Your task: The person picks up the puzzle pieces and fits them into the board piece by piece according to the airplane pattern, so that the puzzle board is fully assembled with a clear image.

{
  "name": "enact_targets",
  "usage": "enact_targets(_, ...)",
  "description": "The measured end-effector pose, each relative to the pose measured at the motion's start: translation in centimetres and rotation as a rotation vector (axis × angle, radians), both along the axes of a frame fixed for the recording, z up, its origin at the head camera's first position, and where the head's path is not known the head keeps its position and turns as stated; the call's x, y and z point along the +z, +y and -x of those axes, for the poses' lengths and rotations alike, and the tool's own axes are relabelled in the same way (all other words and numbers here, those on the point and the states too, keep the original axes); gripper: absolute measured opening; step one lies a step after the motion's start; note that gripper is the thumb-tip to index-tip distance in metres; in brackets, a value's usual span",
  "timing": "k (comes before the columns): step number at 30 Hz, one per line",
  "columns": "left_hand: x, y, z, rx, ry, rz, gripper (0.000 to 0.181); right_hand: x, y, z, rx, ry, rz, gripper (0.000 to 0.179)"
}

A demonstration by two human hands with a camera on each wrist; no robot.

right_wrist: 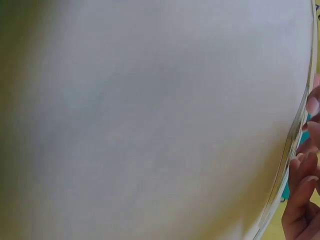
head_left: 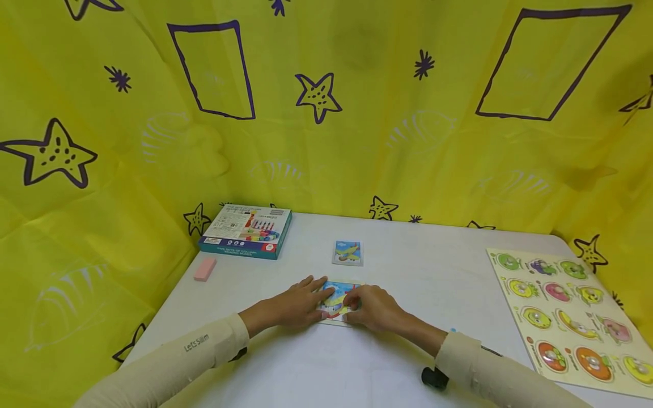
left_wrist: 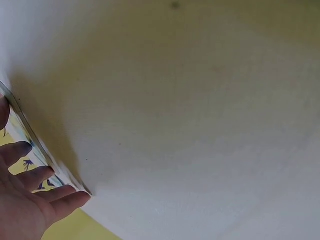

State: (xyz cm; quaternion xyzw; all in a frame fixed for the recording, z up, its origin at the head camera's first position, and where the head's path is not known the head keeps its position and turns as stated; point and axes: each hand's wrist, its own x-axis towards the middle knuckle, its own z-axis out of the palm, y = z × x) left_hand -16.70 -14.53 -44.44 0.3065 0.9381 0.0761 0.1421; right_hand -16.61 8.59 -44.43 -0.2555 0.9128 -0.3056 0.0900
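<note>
A small picture puzzle board (head_left: 334, 323) with a blue, yellow and red picture lies on the white table, partly hidden by both hands. My left hand (head_left: 298, 303) rests on its left side, fingers spread and nearly straight. At the right side, the curled thumb and fingers of my right hand (head_left: 374, 309) pinch a puzzle piece, mostly covered by the fingers. Only the board's thin edge shows beside the left hand (left_wrist: 30, 200) in the left wrist view and the right hand (right_wrist: 302, 195) in the right wrist view. Beyond the board lies a small airplane picture card (head_left: 348, 253).
A teal-sided box (head_left: 245, 231) lies at the back left, with a pink block (head_left: 205, 269) in front of it. A large fruit puzzle board (head_left: 566, 306) lies at the right. Behind the table (head_left: 418, 255) hangs a yellow curtain (head_left: 357, 153).
</note>
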Motion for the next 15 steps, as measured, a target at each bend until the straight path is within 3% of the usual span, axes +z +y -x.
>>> enact_targets(10, 0.1, 0.2, -0.5, -0.051, 0.04, -0.047, 0.055, 0.7, 4.2, -0.2, -0.007, -0.037, 0.045, 0.022)
enact_targets(15, 0.3, 0.2, -1.0, -0.105, 0.042, -0.02, 0.056, 1.1, 7.2, -0.6, -0.021, -0.089, 0.065, 0.026)
